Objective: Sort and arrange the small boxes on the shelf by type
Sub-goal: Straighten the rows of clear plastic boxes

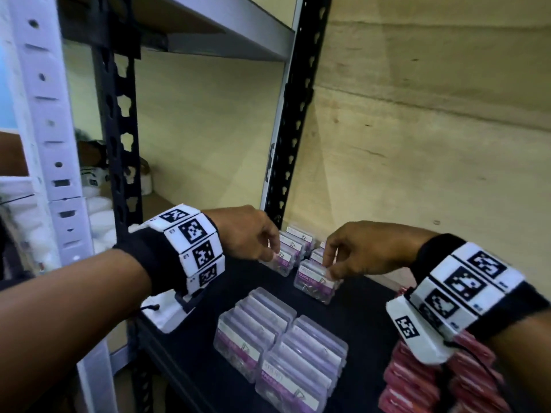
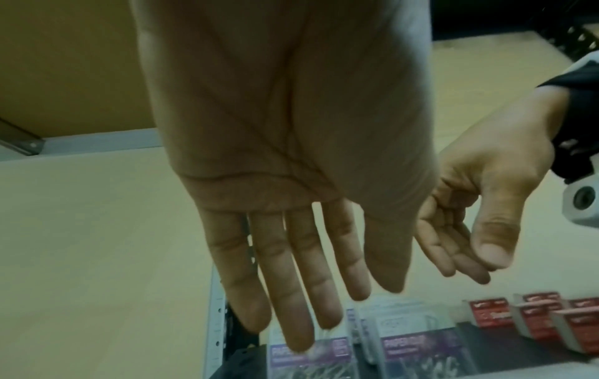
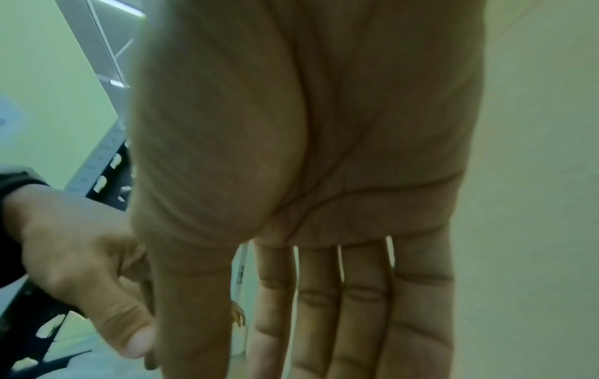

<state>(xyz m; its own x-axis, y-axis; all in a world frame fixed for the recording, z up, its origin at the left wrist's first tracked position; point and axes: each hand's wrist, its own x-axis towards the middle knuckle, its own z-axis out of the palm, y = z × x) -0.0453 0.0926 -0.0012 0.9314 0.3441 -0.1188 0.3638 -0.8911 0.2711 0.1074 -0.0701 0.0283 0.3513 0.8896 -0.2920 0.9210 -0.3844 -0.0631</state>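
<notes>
At the centre of the head view, the left hand (image 1: 249,234) reaches with straight, spread fingers down to the clear plastic paper-clip boxes with purple labels (image 1: 293,244) lined up at the back of the black shelf (image 1: 366,305). Just right of it, the right hand (image 1: 362,251) touches the top of a separate clear purple-labelled box (image 1: 316,283); whether it pinches it, I cannot tell. More clear boxes (image 1: 280,338) sit lower centre, red boxes (image 1: 417,380) lower right.

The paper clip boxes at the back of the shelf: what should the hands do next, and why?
Probably the right hand should slide the front paper clip box back against its row: it sits slightly forward of it, fingertips already on its top, while the left hand touches the neighbouring row.
</notes>
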